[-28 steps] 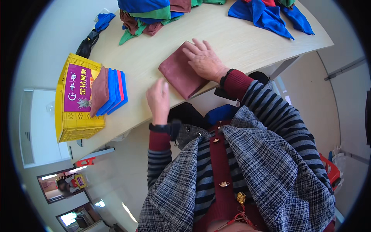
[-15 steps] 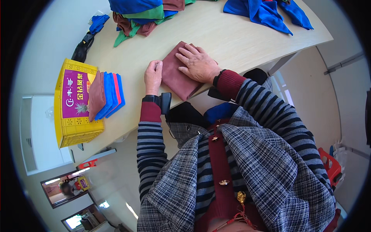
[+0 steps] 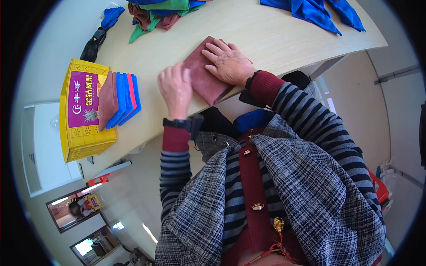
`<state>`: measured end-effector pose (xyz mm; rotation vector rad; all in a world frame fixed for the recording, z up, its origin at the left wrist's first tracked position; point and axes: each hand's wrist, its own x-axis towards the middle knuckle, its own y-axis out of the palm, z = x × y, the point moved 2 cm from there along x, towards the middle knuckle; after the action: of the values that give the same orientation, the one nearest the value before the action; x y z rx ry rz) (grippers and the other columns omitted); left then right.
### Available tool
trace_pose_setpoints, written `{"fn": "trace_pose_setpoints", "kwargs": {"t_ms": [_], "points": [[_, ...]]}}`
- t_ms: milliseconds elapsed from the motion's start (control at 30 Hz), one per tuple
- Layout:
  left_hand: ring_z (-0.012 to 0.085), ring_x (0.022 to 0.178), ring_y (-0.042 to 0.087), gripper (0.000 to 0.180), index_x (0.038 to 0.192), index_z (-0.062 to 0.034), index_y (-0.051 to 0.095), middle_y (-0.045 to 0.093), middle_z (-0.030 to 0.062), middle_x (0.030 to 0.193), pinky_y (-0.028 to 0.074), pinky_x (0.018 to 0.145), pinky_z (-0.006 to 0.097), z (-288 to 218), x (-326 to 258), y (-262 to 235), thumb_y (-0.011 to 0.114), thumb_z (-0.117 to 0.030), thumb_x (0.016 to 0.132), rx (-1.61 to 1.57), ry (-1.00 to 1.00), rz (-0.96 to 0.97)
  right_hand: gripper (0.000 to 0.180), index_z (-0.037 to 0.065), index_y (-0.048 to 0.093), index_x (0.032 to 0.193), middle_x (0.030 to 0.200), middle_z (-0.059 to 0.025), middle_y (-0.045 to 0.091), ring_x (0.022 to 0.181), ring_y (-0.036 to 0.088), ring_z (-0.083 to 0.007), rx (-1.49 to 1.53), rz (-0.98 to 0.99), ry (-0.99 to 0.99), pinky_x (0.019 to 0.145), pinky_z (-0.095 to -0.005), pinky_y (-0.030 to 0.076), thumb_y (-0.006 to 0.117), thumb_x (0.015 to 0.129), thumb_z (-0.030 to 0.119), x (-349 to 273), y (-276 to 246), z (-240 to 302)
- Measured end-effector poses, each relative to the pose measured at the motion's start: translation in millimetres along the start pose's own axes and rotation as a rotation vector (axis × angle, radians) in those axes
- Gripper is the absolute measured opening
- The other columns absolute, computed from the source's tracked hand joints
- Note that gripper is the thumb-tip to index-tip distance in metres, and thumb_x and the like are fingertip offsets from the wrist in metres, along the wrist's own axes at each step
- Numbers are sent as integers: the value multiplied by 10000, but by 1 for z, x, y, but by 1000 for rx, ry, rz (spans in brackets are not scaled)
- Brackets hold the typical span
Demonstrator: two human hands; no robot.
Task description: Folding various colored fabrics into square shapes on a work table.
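A folded reddish-brown cloth (image 3: 207, 80) lies on the table in front of me, near its front edge. My right hand (image 3: 228, 62) rests flat on the cloth's upper right part, fingers spread. Beside the cloth's left edge is my left hand (image 3: 176, 88), smeared by motion. Whether its fingers are curled or apart, or touch the cloth, does not show clearly. To the left, a row of folded cloths (image 3: 120, 99) in brown, blue and red leans against a yellow box (image 3: 91, 142).
Loose blue, green and brown cloths (image 3: 162, 11) are heaped at the far side of the pale table (image 3: 248, 26). More blue cloths (image 3: 313, 15) lie far right. A black item (image 3: 93, 46) sits behind the box. A red stool (image 3: 377, 188) stands at right.
My left hand has lifted or shifted slightly left and now blurs. The right hand stays flat on the brown cloth. The whole view has shifted a little.
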<state>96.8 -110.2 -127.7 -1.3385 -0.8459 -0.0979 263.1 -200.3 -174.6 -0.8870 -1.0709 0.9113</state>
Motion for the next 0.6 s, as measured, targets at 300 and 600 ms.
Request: {"fn": "trace_pose_setpoints", "kwargs": {"t_ms": [300,600], "points": [[365,1285,529,452,1298,9,574,569,192,1344,446,1082,426,-66,-54,-7,671,-123,877,7,92,174,562,132,475,1481,1569,-88,407,1478,317,-285,-30,-3,26,1175,-450,293,421,1029,462,0,-1,6],[367,1282,545,450,1334,26,545,549,217,1378,482,1052,401,-75,-58,-1,545,-22,887,161,58,266,559,124,491,1463,1550,-94,419,1468,324,-291,-25,-50,34,1154,-462,315,432,1019,458,-2,2,4]]}}
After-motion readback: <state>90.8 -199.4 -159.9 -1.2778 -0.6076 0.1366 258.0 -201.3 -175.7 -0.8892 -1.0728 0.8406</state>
